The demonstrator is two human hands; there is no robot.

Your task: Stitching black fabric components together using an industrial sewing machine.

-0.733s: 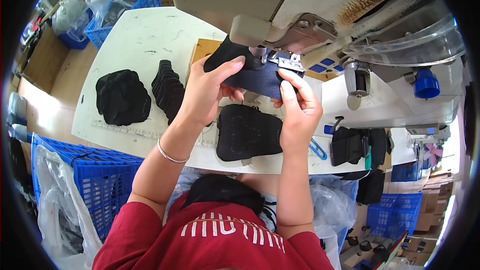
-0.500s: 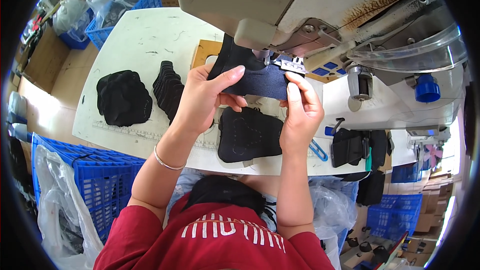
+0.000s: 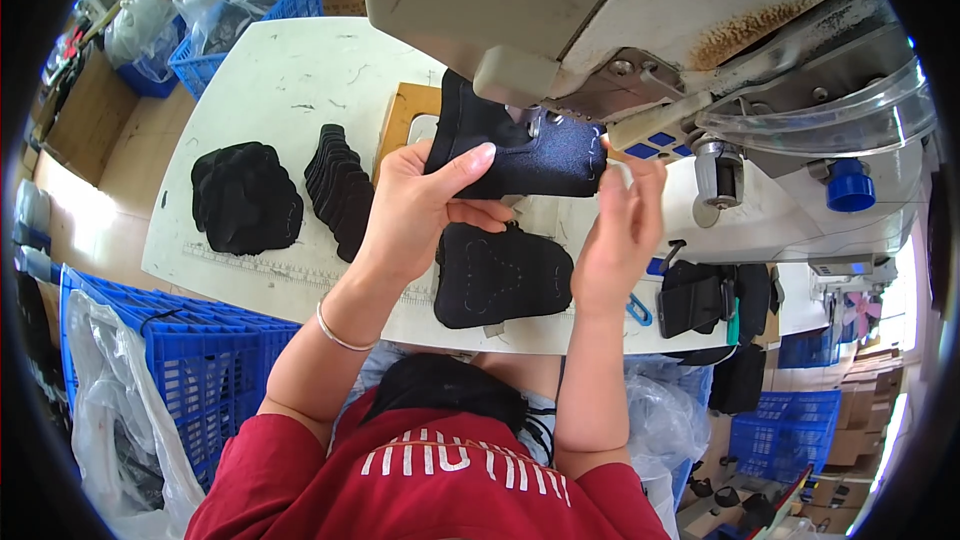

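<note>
From the head view, my left hand [image 3: 415,205] is closed on the dark navy fabric piece [image 3: 520,145], thumb across its face, holding it up under the sewing machine [image 3: 640,30]. The piece looks soft, matte, curved. My right hand [image 3: 620,230] pinches its right edge, fingers half open.

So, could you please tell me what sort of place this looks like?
Most likely a sewing workshop, perhaps for footwear or gloves. An industrial sewing machine hangs over a white worktable, stacks of black cut fabric pieces lie on it, and blue plastic crates stand around it.
</note>
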